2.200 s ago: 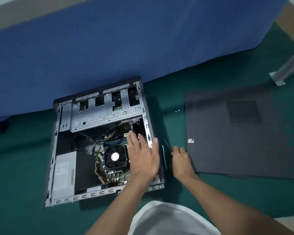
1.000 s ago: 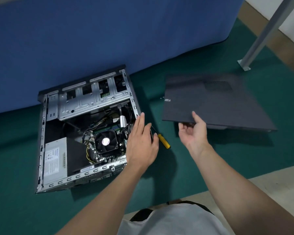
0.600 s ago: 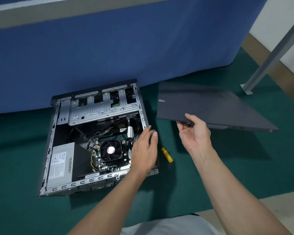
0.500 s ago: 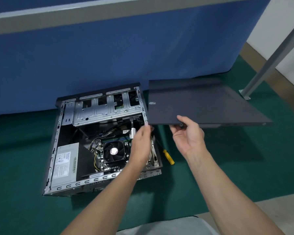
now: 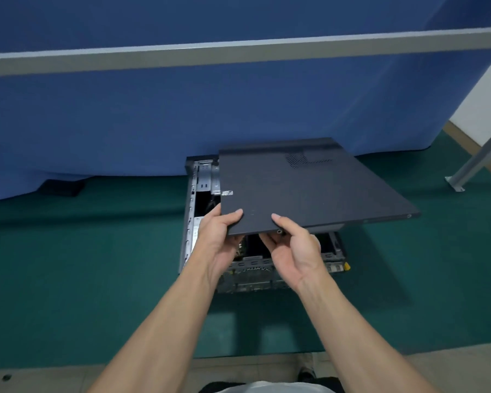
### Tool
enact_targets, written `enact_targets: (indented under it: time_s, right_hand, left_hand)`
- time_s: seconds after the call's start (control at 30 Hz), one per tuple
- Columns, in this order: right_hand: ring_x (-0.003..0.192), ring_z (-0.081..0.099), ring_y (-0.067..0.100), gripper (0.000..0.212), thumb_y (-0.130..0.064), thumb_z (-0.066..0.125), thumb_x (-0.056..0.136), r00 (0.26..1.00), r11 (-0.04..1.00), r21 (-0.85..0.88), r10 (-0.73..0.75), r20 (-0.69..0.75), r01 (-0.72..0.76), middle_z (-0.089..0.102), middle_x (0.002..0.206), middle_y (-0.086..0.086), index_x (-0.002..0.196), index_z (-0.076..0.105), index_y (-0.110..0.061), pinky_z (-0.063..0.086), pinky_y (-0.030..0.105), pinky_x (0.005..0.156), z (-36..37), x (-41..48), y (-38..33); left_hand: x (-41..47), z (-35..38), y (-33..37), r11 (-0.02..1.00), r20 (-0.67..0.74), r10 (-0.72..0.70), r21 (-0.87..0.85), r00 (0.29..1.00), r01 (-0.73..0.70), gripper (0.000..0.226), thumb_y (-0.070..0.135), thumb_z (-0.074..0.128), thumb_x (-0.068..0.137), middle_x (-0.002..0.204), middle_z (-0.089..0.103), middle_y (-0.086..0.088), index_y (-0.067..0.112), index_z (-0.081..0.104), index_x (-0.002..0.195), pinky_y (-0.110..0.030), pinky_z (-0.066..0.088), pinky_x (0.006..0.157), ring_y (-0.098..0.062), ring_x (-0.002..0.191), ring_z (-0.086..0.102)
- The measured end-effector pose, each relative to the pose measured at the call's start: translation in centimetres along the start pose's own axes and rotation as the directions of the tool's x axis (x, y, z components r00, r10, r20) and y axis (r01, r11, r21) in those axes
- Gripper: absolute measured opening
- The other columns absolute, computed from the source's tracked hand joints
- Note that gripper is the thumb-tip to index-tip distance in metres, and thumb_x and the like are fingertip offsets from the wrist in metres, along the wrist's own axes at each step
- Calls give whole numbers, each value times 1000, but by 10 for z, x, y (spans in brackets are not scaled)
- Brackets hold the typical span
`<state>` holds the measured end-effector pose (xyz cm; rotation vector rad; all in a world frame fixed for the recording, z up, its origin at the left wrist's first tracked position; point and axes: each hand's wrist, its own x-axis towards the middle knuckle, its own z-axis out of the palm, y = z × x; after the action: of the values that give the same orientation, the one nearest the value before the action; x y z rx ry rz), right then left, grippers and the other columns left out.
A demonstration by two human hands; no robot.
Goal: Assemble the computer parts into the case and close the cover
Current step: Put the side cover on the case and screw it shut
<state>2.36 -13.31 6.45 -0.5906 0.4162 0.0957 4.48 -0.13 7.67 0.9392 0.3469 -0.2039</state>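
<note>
The open computer case [image 5: 188, 222] lies on its side on the green mat, most of its inside hidden. Above it I hold the dark side cover [image 5: 295, 191], tilted, its right end sticking out past the case. My left hand [image 5: 219, 239] grips the cover's near left corner, thumb on top. My right hand [image 5: 292, 248] grips the near edge beside it, thumb on top and fingers beneath. A small patch of yellow [image 5: 346, 267] shows at the case's near right corner.
A blue fabric partition [image 5: 182, 117] with a grey rail stands right behind the case. A grey metal leg [image 5: 476, 165] slants down to the floor at the far right. The green mat [image 5: 82, 265] ends at a beige floor strip near me.
The cover, first flat on the mat at the right, was lifted by my right hand and carried left over the case. My left hand left the case and took the cover's corner.
</note>
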Motion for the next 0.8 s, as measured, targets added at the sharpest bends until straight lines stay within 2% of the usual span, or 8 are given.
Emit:
enact_targets:
  time_s: [0.13, 0.3, 0.47, 0.53, 0.6, 0.67, 0.73, 0.8]
  right_hand:
    - [89, 69, 23, 18, -3, 73, 66, 994, 994, -29, 102, 42, -101, 71, 101, 12, 83, 72, -9, 55, 38, 86, 5, -18, 31]
    - [98, 68, 32, 27, -3, 61, 82, 985, 948, 304, 132, -109, -94, 69, 110, 16, 108, 65, -6, 51, 45, 93, -17, -22, 35]
    - [97, 69, 34, 30, 2, 54, 86, 967, 948, 283, 194, -164, -142, 69, 108, 20, 115, 60, -1, 52, 47, 87, -30, -25, 43]
    - [95, 69, 35, 28, 1, 54, 88, 961, 943, 292, 215, -173, -159, 69, 106, 21, 115, 59, 0, 52, 49, 86, -34, -24, 45]
    - [99, 67, 37, 27, -1, 53, 90, 954, 948, 263, 234, -188, -181, 68, 108, 22, 116, 59, 1, 49, 52, 92, -38, -24, 47]
    - [103, 64, 39, 24, -5, 53, 93, 939, 965, 128, 253, -231, -229, 67, 110, 24, 115, 57, 2, 46, 53, 97, -39, -24, 47]
    - [97, 65, 39, 20, -14, 53, 96, 906, 925, -202, 240, -348, -322, 66, 105, 26, 110, 56, 1, 50, 52, 91, -44, -25, 43]
    - [85, 70, 36, 32, -30, 53, 97, 886, 687, -581, 219, -408, -437, 69, 93, 25, 102, 58, 2, 57, 44, 77, -53, -32, 39]
  left_hand:
    - [-17, -41, 15, 998, -26, 17, -55, 1000, -18, 35, -11, 53, 84, 105, 72, -14, 7, 66, 110, -29, 58, 70, -25, 87, 69]
    - [-27, -81, 19, 999, -76, -6, -35, 997, 4, 40, -12, 54, 83, 106, 73, -12, 10, 66, 113, -38, 57, 84, -24, 89, 71]
    - [-23, -98, 2, 968, -215, 7, 246, 977, 48, 26, -6, 54, 90, 103, 73, -12, 4, 63, 112, -39, 57, 83, -25, 91, 70]
    - [-16, -100, -6, 749, -315, 187, 659, 930, 73, 28, 8, 60, 92, 114, 68, -8, 10, 59, 120, -39, 47, 97, -26, 112, 57]
    - [-15, -102, -12, 350, -253, 386, 930, 887, 113, 46, 22, 63, 92, 126, 57, -6, 20, 51, 136, -38, 35, 103, -27, 125, 34]
    - [-17, -103, -16, 103, -127, 437, 991, 890, 91, 54, 30, 62, 92, 145, 37, -9, 23, 44, 142, -40, 23, 110, -29, 132, 20]
    - [-15, -105, -22, -77, -33, 381, 995, 924, 67, 57, 36, 58, 94, 158, 14, -9, 22, 37, 144, -42, 18, 113, -28, 140, 10]
    - [-14, -110, -27, -172, -4, 303, 983, 953, 58, 56, 41, 52, 96, 161, 4, -8, 20, 32, 144, -42, 17, 114, -28, 144, 7]
